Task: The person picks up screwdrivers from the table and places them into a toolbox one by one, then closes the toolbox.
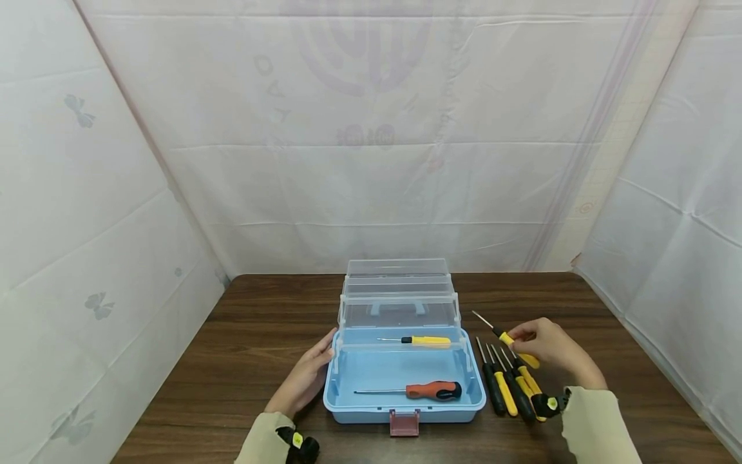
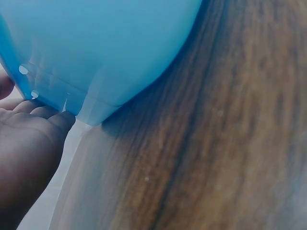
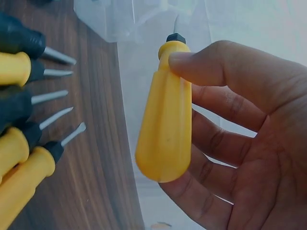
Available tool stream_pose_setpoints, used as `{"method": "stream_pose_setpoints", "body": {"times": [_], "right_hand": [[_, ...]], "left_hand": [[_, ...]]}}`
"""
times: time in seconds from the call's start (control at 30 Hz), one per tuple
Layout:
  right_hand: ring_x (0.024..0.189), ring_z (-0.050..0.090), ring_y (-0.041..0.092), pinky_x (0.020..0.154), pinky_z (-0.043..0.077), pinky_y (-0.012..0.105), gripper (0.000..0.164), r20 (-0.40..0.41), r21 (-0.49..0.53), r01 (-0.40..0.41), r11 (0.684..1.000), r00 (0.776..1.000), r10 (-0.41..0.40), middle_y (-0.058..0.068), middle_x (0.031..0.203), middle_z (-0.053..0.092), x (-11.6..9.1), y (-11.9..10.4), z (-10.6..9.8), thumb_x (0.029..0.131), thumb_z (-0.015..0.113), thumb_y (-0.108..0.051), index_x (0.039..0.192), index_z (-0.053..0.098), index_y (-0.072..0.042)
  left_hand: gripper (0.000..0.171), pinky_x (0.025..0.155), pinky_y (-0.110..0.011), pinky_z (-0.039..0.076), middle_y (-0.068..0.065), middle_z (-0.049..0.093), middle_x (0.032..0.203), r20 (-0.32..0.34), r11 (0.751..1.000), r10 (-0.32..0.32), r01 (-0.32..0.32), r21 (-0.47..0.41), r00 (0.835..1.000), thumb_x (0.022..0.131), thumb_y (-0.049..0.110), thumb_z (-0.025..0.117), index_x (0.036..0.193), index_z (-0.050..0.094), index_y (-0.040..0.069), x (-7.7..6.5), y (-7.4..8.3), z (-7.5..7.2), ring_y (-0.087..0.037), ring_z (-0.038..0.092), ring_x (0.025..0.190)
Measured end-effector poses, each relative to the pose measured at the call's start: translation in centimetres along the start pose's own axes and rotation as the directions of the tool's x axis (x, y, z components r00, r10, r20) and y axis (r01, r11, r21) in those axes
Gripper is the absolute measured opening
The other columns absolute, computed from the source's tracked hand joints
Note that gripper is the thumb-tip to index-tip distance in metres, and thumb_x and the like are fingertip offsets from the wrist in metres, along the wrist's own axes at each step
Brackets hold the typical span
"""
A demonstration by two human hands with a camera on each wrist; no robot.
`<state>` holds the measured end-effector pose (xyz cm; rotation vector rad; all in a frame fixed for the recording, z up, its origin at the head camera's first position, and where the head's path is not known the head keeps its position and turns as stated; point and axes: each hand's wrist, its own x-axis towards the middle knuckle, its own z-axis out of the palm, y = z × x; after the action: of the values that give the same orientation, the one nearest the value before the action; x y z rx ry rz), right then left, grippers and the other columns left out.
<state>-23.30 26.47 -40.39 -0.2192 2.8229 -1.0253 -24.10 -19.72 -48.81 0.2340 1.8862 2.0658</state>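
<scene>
Pale cloth walls (image 1: 371, 193), creased, faintly printed, on three sides. Dark wood table (image 1: 266, 341) below. At its near middle, a light-blue box (image 1: 353, 415), opened, with a tiered clear lid (image 1: 400, 287) raised at the rear. Right hand (image 1: 553, 353), to the right of the box: thumb and fingers pinch the yellow handle of a slim screwdriver (image 3: 165, 124), lifted off the wood, blade slanting away and leftward. Left hand (image 1: 307, 377) touches the box's left side near the rear corner; fingertips partly hidden, so cannot tell whether they curl round the rim. Beneath and beside the right hand, five loose screwdrivers (image 1: 493, 386) lie close together, two black-handled, three yellow. In the box: orange-and-black driver (image 1: 431, 390) along the front; shorter yellow driver (image 1: 429, 340) toward the rear, handles rightward. Smallest: reddish latch (image 1: 404, 424), front centre.
</scene>
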Motion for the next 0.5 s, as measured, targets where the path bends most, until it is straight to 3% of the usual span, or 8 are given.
{"method": "stream_pose_setpoints", "body": {"times": [0.5], "right_hand": [[0.073,0.053,0.017,0.062,0.048,0.029,0.024,0.026,0.016,0.063,0.998,0.998,-0.063,0.006,0.087,0.066,1.0,-2.5,0.4,0.084,0.069,-0.014,0.103,0.07,0.001]], "left_hand": [[0.066,0.119,-0.052,0.007,-0.017,0.005,0.162,-0.004,1.0,0.006,-0.006,-0.018,1.0,0.101,0.027,0.046,0.154,0.013,0.006,0.0,0.0,0.1,-0.035,0.003,0.149]]}}
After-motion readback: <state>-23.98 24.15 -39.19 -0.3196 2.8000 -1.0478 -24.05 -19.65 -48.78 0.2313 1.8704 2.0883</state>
